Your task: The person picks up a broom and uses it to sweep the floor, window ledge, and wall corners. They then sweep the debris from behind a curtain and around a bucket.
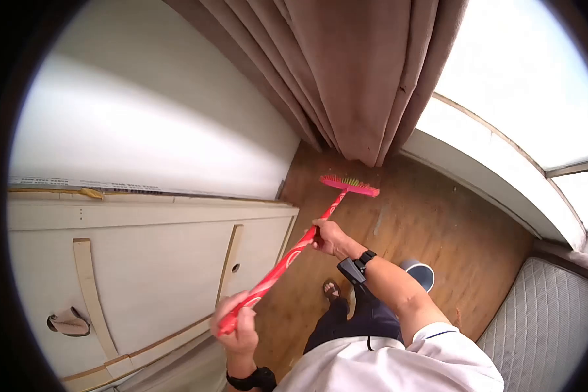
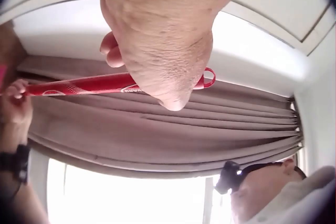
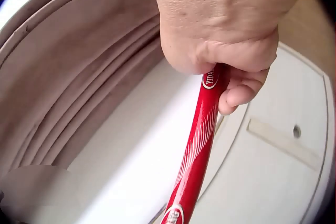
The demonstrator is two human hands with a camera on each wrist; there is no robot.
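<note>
A broom with a red, white-patterned handle slants across the head view. Its pink head, with pink and yellow-green bristles, is at the wooden floor below the curtain. My left hand grips the handle close to its top end. In the left wrist view, a red hanging loop sticks out past that hand. Farther down, nearer the broom head, my right hand holds the handle. The right wrist view shows its fingers curled round the red shaft.
A long brown curtain hangs almost to the floor beside a bright window. White panelling with wooden strips lines the left. A grey bucket stands near my right forearm, and a quilted mattress lies at the lower right.
</note>
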